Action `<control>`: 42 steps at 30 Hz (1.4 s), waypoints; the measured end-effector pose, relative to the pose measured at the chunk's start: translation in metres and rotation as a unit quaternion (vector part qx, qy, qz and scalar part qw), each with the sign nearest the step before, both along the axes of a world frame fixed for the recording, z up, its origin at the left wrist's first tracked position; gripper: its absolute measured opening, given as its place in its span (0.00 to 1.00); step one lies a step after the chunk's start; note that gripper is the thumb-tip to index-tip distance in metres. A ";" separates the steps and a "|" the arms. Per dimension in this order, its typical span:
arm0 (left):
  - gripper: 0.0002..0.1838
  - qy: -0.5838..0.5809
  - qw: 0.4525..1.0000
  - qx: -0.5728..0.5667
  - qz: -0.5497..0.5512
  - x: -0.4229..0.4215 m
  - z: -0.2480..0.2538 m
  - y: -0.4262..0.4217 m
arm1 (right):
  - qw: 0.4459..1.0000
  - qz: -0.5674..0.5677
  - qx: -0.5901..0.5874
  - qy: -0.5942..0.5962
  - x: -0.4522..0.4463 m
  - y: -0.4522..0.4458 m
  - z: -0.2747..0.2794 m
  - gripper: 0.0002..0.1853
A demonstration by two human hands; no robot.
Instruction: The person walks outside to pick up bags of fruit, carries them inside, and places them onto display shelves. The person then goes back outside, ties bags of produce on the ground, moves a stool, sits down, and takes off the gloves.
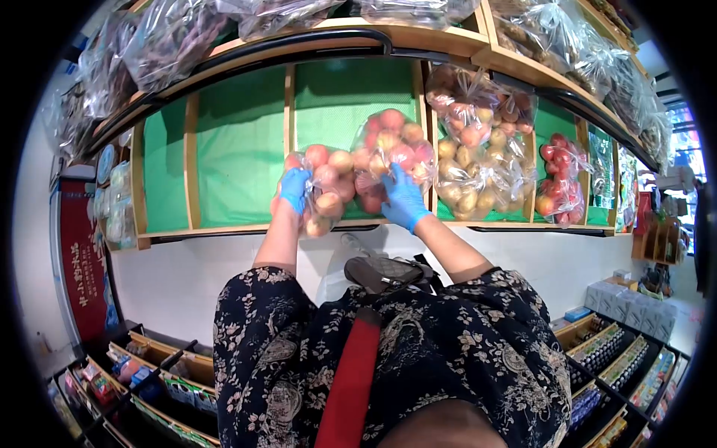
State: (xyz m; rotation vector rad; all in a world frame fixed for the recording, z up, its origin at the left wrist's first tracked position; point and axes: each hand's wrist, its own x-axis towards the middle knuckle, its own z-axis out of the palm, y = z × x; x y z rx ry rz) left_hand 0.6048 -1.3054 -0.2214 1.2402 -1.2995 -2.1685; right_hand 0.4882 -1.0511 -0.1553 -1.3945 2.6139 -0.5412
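Both my hands wear blue gloves. My left hand (295, 190) is closed on the left side of a clear bag of reddish-yellow fruit (327, 179), which hangs a little over the shelf's front edge. My right hand (403, 198) lies against the lower front of a second, fuller bag of fruit (390, 145), its fingers curved onto the plastic. The two bags touch side by side in a green-lined compartment (328, 89) of the wooden shelf. Whether the right fingers grip the plastic is hard to see.
More bagged fruit (478, 172) fills the compartment to the right, with a bag of red fruit (560, 179) beyond. Wooden dividers (289, 112) part the shelf. A black rail (261, 48) and an upper shelf of bags run above. Bins (164, 373) stand low behind.
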 end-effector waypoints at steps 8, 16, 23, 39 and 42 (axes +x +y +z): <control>0.02 0.005 0.993 -0.044 0.114 -0.020 0.041 0.015 | 0.985 -0.064 -0.085 -0.139 0.023 0.064 0.060 0.21; 0.07 0.155 0.986 0.025 0.056 -0.033 0.055 -0.028 | 0.934 -0.071 -0.159 -0.312 0.040 -0.004 0.059 0.20; 0.07 0.209 0.976 0.056 0.025 -0.049 0.042 -0.021 | 0.963 -0.052 -0.020 -0.263 0.048 -0.042 0.044 0.22; 0.04 0.079 0.927 -0.105 -0.352 -0.032 -0.037 -0.020 | 0.724 -0.193 -0.349 -0.564 0.039 -0.046 0.011 0.16; 0.07 0.103 0.904 -0.158 -0.384 -0.032 -0.007 -0.012 | 0.565 -0.218 -0.442 -0.661 0.040 -0.031 0.054 0.18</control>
